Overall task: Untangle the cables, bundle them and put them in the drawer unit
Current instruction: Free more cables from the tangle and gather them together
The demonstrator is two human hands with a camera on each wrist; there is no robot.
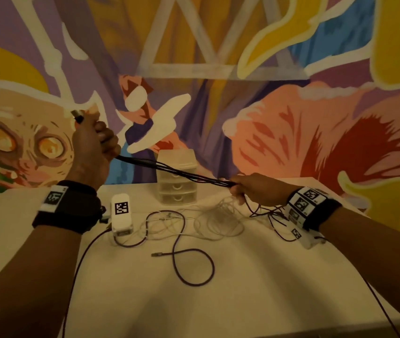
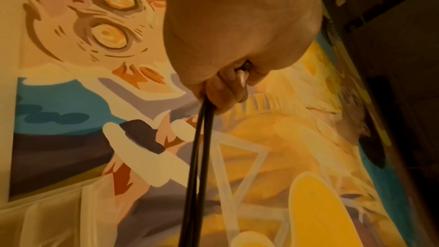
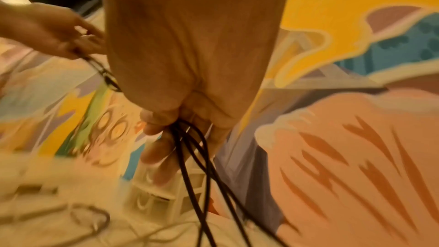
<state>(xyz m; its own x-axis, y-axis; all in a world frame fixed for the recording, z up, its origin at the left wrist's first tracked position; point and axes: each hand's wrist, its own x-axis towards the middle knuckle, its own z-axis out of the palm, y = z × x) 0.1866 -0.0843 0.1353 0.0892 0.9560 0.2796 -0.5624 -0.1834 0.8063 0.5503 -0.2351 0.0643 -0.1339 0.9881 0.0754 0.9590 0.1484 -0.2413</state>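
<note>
A painted mural [image 1: 291, 69] fills the wall behind your white surface [image 1: 243, 289]. On it stand the clear drawer unit [image 1: 177, 176], loose white cables [image 1: 218, 223] and a purple cable [image 1: 191, 264]. The black cable [image 1: 177, 172] – doubled strands – stretches between left hand [image 1: 94, 147] and right hand [image 1: 255, 189], each grip closed round it.

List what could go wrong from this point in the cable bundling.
The black cable, stretched between left hand and right hand, trails strands into the loose cables on the table; pulling may drag the white cable along or tighten the tangle. The taut strands pass close over the drawer unit and might tip it.
</note>
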